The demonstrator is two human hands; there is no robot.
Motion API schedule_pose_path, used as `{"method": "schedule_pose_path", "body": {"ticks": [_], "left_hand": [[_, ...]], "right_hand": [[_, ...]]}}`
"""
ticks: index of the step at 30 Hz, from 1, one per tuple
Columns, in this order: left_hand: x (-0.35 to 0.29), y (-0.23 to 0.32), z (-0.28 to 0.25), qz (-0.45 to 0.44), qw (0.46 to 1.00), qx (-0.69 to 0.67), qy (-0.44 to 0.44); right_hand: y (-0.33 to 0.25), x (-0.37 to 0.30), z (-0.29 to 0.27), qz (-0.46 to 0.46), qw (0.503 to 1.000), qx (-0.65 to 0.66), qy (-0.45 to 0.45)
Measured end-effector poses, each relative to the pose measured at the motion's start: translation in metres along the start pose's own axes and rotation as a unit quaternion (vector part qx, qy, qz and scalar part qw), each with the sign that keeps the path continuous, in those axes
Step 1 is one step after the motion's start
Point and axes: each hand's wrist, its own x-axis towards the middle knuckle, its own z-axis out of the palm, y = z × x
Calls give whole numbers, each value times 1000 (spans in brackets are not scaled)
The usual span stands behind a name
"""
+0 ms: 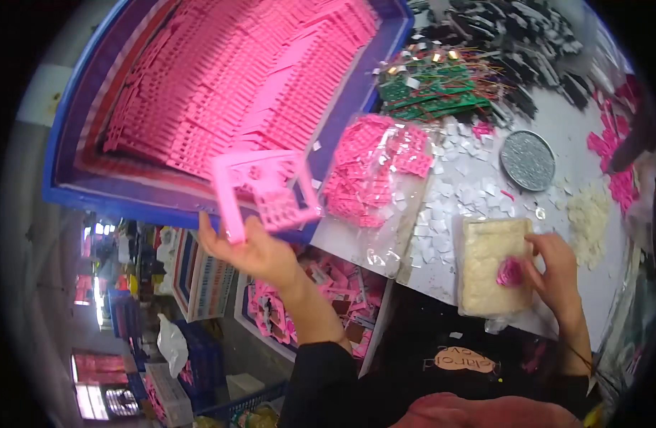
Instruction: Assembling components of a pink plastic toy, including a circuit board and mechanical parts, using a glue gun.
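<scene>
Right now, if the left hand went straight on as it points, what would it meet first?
Likely the rim of the blue bin, though the left hand may be above it; depth is unclear.

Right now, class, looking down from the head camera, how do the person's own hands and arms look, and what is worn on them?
The left hand and right hand wear no gloves. The left forearm is uncovered up to a black sleeve. The right forearm is bare too; its sleeve edge is hard to make out.
</scene>
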Motion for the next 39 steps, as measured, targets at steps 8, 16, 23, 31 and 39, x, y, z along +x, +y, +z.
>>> {"method": "schedule_pose_path", "body": {"ticks": [8, 16, 23, 31, 39], "left_hand": [[-90, 92, 41, -504, 597, -514, -354], [-172, 164, 31, -556, 574, -419, -431], [-160, 146, 36, -434, 651, -370, -501], [-161, 122, 39, -330, 651, -249, -636], [-164, 148, 29, -351, 671, -346, -553]], "right_hand": [[-28, 41, 0, 85, 816, 555, -137], [-3, -45, -8, 142, 873, 466, -40], [177, -203, -217, 543, 796, -252, 90], [269, -342, -290, 724, 603, -335, -5], [242, -358, -281, 691, 593, -413, 14]]}}
